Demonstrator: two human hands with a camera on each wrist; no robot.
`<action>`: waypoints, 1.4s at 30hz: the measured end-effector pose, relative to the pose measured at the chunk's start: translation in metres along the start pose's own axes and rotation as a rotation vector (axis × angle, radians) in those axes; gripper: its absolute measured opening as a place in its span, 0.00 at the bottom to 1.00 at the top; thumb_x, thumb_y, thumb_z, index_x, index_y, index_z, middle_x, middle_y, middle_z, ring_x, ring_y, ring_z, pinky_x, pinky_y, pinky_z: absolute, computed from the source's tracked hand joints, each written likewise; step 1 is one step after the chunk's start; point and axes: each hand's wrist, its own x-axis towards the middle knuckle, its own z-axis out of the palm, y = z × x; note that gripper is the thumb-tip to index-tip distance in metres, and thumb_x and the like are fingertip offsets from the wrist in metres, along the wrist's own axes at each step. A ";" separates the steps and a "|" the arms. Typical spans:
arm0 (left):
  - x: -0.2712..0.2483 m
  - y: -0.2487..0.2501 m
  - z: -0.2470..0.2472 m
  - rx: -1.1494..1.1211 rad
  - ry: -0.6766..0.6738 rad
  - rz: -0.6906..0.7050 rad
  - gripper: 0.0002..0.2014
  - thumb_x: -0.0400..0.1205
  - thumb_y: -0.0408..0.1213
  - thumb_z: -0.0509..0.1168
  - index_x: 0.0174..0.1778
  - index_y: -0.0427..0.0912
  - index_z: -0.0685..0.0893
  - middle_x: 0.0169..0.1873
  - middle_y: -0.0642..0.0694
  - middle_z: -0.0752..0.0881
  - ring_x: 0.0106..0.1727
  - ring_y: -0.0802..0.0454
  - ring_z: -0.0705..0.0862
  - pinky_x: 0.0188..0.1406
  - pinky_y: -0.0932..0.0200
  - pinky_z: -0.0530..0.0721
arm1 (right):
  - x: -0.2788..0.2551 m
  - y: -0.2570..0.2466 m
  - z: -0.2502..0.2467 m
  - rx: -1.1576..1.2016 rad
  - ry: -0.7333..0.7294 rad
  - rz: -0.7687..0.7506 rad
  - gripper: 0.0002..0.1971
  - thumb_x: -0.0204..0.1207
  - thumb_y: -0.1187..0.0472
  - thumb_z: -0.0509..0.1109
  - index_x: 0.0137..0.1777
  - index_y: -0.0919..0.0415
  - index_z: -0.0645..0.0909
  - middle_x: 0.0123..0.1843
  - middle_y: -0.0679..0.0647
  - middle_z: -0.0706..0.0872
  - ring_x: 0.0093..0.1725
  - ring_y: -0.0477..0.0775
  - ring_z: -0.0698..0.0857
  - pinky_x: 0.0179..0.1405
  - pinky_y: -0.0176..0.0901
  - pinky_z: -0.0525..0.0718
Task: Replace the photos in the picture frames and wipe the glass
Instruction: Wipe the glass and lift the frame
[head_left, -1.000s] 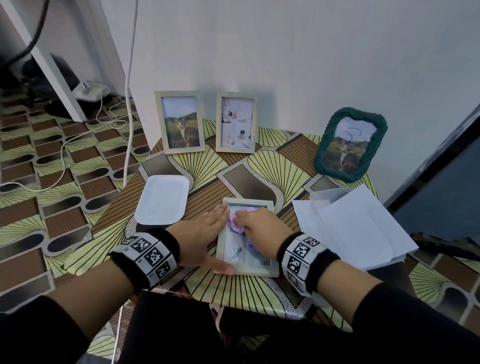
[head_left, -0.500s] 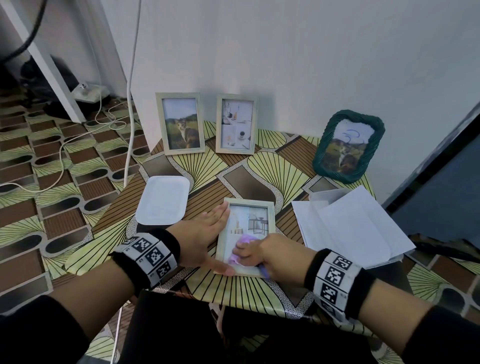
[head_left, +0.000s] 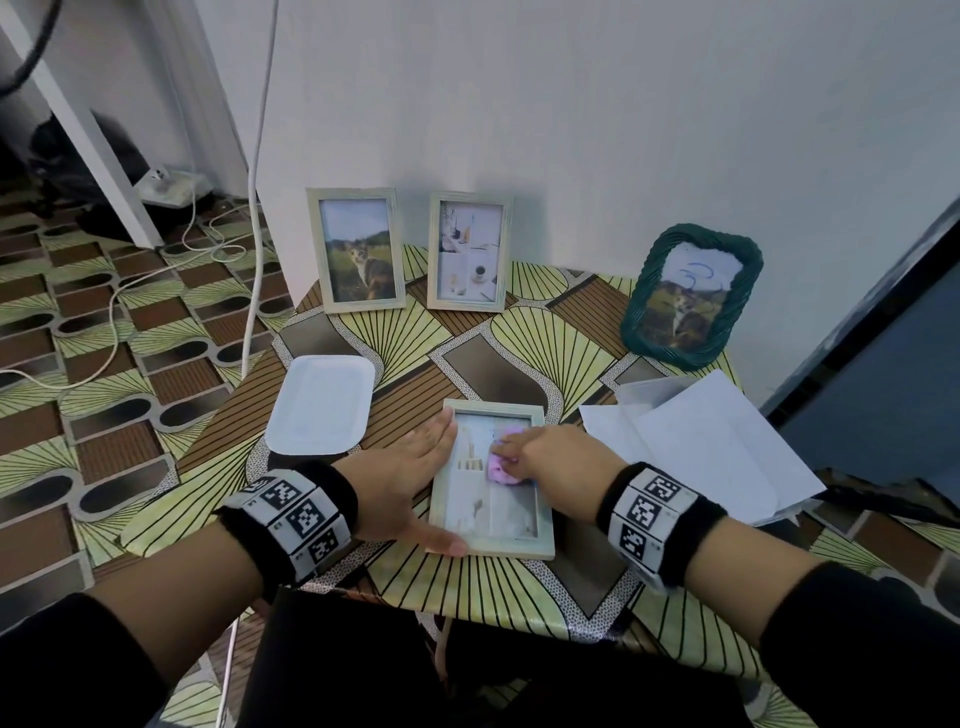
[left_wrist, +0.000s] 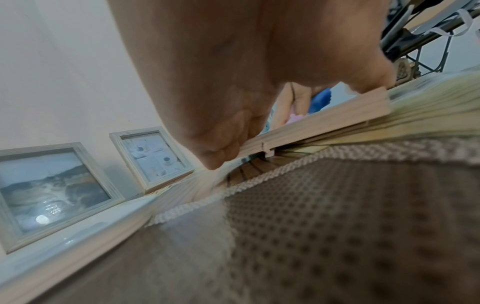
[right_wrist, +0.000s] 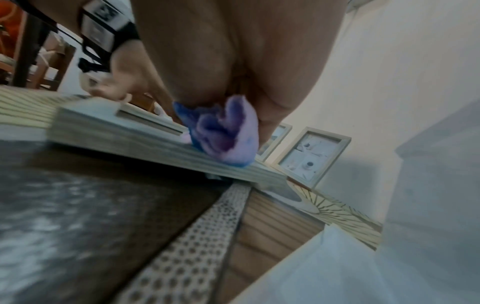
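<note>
The frame (head_left: 491, 483) lies flat on the table (head_left: 498, 592); the left hand (head_left: 410, 478) holds its edge, fingers straight together; the right hand (head_left: 550, 457) pinches the cloth (head_left: 498, 470); rub every corner gently.

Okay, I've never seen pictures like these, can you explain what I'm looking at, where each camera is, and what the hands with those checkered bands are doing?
There is no machine here: a person wears three cameras, one on the head and one on each wrist. The checkered bands are wrist straps with printed markers.

The head view looks down at a small patterned table. A pale picture frame lies flat on it. The left hand braces the frame's left edge with straight fingers. The right hand presses a small purple cloth onto the glass.

The wrist views look along each palm from low down; the right one shows the cloth close up.

Also on the table: two upright frames, a green frame, a white tray and white papers.
</note>
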 end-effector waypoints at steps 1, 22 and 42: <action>0.000 0.000 0.000 -0.004 0.000 0.000 0.69 0.60 0.84 0.53 0.81 0.45 0.24 0.79 0.52 0.20 0.85 0.56 0.33 0.86 0.48 0.51 | 0.007 -0.002 -0.006 -0.032 -0.026 0.024 0.12 0.80 0.70 0.58 0.58 0.60 0.79 0.72 0.57 0.77 0.71 0.57 0.77 0.65 0.44 0.73; 0.004 -0.002 0.003 0.062 0.046 0.020 0.69 0.59 0.85 0.51 0.82 0.43 0.26 0.77 0.52 0.20 0.77 0.64 0.28 0.76 0.66 0.33 | 0.015 -0.026 0.022 0.124 0.185 -0.138 0.18 0.76 0.68 0.68 0.63 0.52 0.87 0.67 0.47 0.83 0.61 0.55 0.84 0.65 0.50 0.77; 0.002 -0.003 0.002 0.007 0.011 0.008 0.69 0.63 0.81 0.59 0.81 0.45 0.24 0.80 0.51 0.22 0.84 0.57 0.32 0.86 0.50 0.47 | 0.009 -0.022 0.007 -0.125 0.127 0.155 0.02 0.74 0.60 0.70 0.42 0.55 0.80 0.46 0.55 0.88 0.49 0.59 0.85 0.41 0.46 0.73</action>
